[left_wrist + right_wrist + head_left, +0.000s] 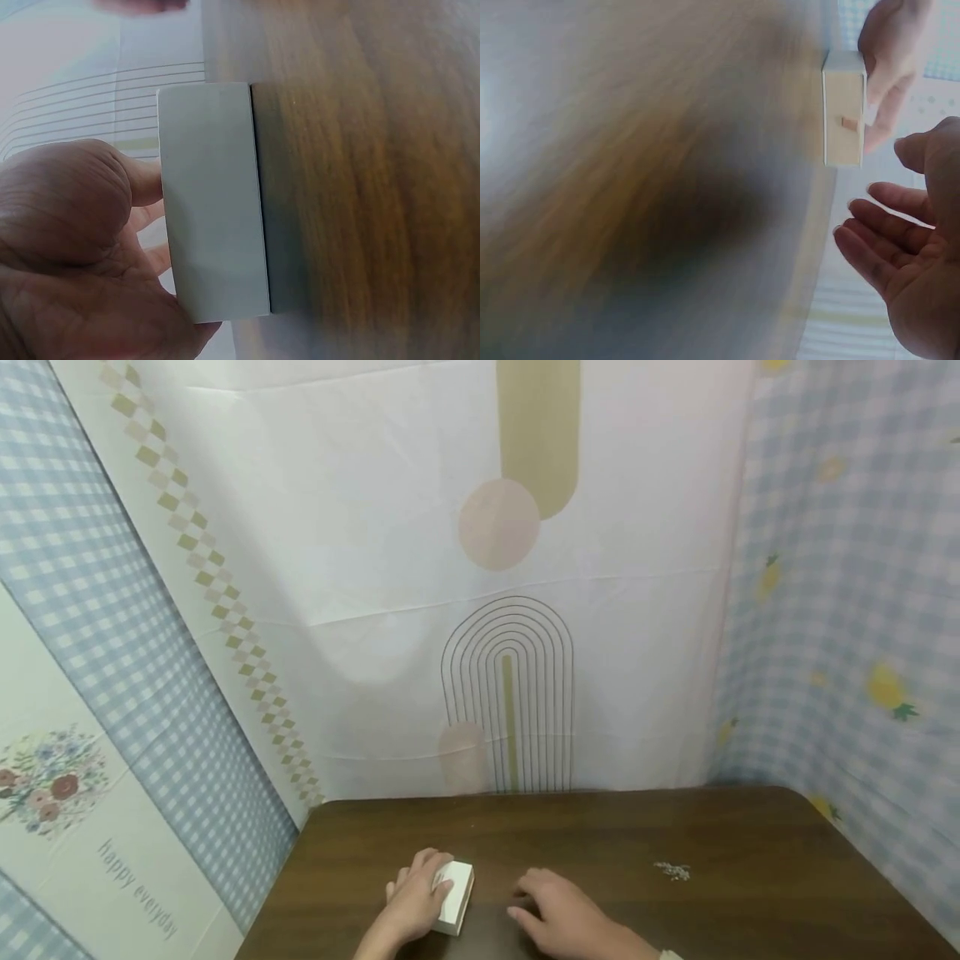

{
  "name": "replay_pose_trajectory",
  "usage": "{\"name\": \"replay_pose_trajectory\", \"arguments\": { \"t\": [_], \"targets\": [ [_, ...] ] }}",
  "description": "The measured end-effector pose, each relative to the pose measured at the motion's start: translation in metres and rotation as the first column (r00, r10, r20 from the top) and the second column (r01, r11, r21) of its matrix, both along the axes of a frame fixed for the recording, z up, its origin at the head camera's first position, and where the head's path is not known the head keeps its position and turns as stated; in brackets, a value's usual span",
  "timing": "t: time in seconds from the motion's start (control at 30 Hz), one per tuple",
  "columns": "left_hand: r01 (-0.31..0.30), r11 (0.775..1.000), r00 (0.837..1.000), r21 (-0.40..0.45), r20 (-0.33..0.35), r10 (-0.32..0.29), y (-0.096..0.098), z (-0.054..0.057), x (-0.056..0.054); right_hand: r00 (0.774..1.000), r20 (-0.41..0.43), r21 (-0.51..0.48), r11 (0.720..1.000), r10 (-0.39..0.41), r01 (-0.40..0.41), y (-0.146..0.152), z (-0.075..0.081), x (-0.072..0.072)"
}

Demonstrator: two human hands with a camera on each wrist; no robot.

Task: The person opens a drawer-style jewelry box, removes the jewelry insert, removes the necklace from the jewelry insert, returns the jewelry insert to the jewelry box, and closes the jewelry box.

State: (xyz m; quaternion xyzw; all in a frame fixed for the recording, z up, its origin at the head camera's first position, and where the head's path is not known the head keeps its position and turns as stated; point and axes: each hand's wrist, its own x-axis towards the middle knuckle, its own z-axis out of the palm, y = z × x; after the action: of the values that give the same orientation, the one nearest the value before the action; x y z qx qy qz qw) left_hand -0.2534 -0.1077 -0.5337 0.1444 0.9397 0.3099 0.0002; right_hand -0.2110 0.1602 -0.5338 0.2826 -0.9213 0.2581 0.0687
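A small white box (454,897) lies on the brown table, left of the middle in the head view. My left hand (411,895) holds it from its left side, with the thumb over its top. In the left wrist view, a plain white side of the box (214,202) faces the camera, and the fingers behind it are partly hidden. The right wrist view shows a cream end with a small orange-brown tab (849,123), like a drawer box. Right of the box, apart from it, my right hand (564,917) hovers with relaxed, slightly bent fingers and nothing in them.
A small pile of tiny silvery pieces (672,870) lies on the table (600,827), to the right of my right hand. A white patterned cloth (375,693) hangs behind the table's far edge. Checked cloths hang along the left (180,693) and right (825,610).
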Motion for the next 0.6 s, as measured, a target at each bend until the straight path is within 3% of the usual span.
{"name": "replay_pose_trajectory", "arguments": {
  "t": [0.23, 0.6],
  "targets": [
    [-0.027, 0.999, 0.999, 0.018, 0.036, 0.026, 0.005, 0.003, -0.003, 0.999, -0.03, -0.024, 0.999, -0.022, 0.021, 0.022, 0.008, 0.012],
    [-0.061, 0.998, 0.994, 0.012, 0.093, 0.06, 0.036, 0.003, -0.032, 0.99, -0.126, -0.037, 0.997, -0.066, 0.062, 0.024, 0.004, 0.016]
  ]
}}
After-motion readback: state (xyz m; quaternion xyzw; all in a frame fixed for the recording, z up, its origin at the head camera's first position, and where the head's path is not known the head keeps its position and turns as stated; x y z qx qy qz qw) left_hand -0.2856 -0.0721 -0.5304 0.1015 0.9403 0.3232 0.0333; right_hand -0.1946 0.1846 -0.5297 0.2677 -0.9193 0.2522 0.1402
